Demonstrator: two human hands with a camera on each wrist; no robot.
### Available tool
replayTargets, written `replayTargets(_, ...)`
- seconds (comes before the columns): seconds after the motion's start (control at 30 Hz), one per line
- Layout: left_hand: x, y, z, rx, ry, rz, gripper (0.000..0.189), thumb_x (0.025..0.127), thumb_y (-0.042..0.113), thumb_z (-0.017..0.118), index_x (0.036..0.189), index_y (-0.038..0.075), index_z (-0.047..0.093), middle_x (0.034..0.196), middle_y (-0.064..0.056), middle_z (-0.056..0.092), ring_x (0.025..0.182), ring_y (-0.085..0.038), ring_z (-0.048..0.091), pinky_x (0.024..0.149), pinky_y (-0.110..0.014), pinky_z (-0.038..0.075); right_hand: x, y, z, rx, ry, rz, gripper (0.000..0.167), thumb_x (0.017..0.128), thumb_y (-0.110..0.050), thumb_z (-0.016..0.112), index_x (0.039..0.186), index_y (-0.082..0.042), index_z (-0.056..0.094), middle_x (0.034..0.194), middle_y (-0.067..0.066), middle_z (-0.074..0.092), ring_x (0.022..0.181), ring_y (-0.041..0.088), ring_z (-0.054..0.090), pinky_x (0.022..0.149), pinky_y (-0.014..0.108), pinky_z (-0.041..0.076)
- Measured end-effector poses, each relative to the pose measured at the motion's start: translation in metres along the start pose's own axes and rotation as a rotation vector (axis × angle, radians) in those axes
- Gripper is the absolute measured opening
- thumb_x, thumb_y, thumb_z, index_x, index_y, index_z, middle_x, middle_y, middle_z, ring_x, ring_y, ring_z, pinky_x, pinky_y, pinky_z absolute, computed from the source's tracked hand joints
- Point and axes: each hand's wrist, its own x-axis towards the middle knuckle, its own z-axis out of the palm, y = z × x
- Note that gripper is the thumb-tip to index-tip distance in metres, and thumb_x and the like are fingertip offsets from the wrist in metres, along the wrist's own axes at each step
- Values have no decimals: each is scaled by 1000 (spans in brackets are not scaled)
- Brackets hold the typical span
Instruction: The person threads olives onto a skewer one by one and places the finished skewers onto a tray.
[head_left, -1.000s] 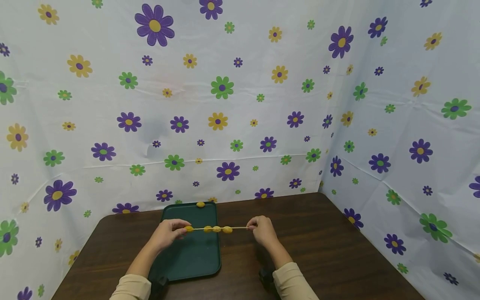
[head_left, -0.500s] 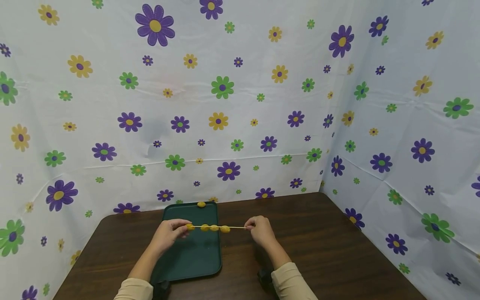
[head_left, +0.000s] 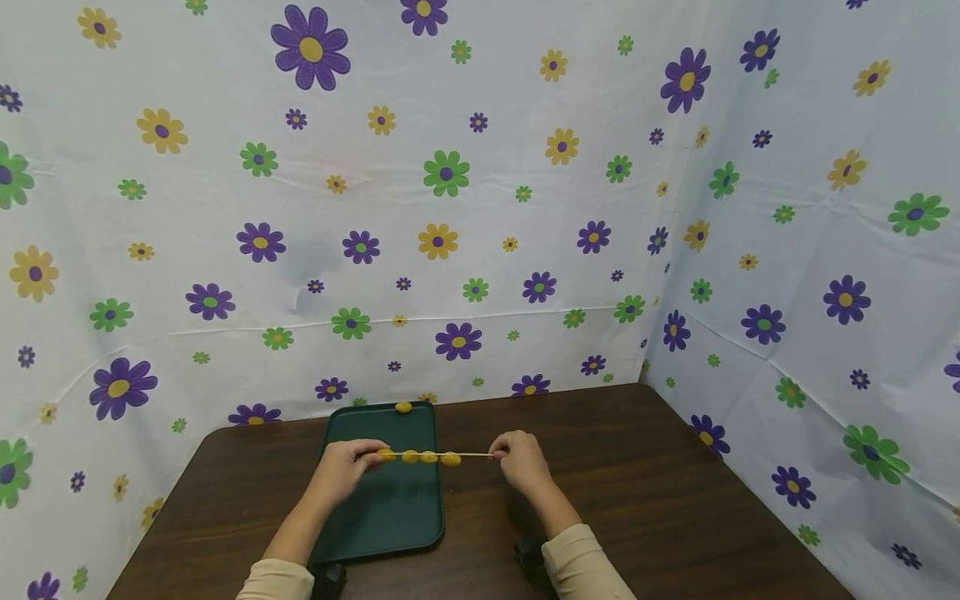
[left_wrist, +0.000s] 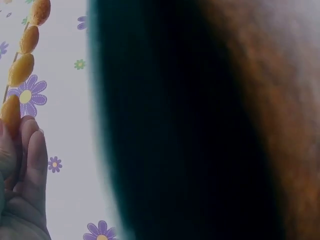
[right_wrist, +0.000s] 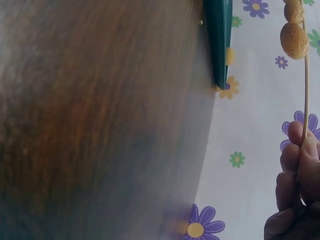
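Note:
A thin wooden skewer (head_left: 472, 455) is held level above the table, with three small yellow oval pieces of food (head_left: 428, 457) threaded close together along it. My left hand (head_left: 342, 469) pinches another yellow oval piece (left_wrist: 11, 115) at the skewer's left end, a short gap from the rest; the skewer's left tip is hidden by it or the fingers. Between the thumb and fingers of my right hand (head_left: 521, 461) is the bare right end of the skewer, seen closely in the right wrist view.
Below the left hand lies a dark green tray (head_left: 390, 529) on the brown wooden table (head_left: 600, 500). One loose yellow oval piece (head_left: 403, 407) sits at the tray's far edge. White flowered cloth (head_left: 480, 208) hangs behind the table and along its right side.
The left hand has moved slightly right, bringing its yellow piece nearer the other three and narrowing the gap. The right hand has shifted a little left and stays on the skewer.

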Motion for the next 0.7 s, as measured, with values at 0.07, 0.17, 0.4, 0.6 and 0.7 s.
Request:
replayTargets(0.07,0,0,0,24,-18,33,14,90,0,70,100,6,78,89,-4,76,74,-11,71,68,-26,59,0,0,0,-8,-1,-6,21,90,6,68,79,-10,75,79,1,69,70,17,55,63,32,50)
replayTargets(0.17,-2,-1,0,78,-45,77,15,92,4,72,105,6,78,93,-4,76,77,-11,71,69,-26,59,-1,1,0,-14,-1,-8,20,90,6,68,79,-10,75,79,1,69,69,16,55,63,33,50)
replayTargets(0.4,-5,-2,-3,100,-113,161,16,89,5,76,104,5,79,94,-4,76,79,-9,67,69,-23,57,0,1,1,-12,-15,0,18,91,5,68,81,-8,76,79,0,69,70,15,55,64,33,51)
replayTargets(0.6,-3,0,-5,113,-174,257,13,87,2,77,100,1,79,88,-6,77,73,-4,66,62,-21,56,-1,0,-1,-40,-17,-7,18,91,5,67,82,-7,76,80,1,69,70,16,55,64,33,50)
replayTargets(0.7,-2,3,-5,118,-194,285,13,87,2,77,100,1,79,87,-7,77,71,-3,66,59,-21,55,-1,0,-1,-57,-15,-16,18,90,5,68,81,-8,76,79,0,69,70,15,55,63,32,50)
